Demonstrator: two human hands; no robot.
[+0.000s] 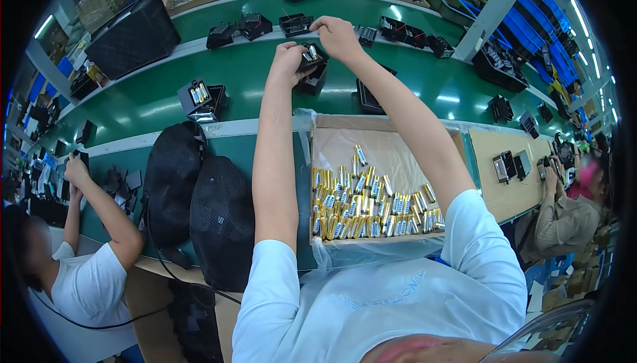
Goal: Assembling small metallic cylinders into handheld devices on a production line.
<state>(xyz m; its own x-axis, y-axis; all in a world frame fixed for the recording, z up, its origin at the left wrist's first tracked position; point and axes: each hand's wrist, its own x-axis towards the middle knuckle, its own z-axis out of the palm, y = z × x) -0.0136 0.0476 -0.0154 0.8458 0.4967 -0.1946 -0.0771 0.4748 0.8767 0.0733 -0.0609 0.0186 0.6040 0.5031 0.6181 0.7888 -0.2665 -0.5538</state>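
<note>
My left hand (286,62) is closed around a small black battery case (321,56), held over the green work surface. Silvery and gold batteries (310,52) sit inside it. Just below hangs or stands another black box part (314,80); whether it is joined to the case I cannot tell. Farther out, my right hand (337,36) has its fingers drawn together, the fingertips by the right end of an open black case (292,24) on the far ledge. Anything pinched there is too small to make out. Between my forearms and body lies a shallow carton (398,123) with many loose batteries (371,200).
Two black mesh bags (222,217) lie left of my left forearm. An open black case with batteries (201,101) stands beyond them. More black cases (403,31) line the ledge. Co-workers sit at left (99,277) and right (564,223); others are across the line.
</note>
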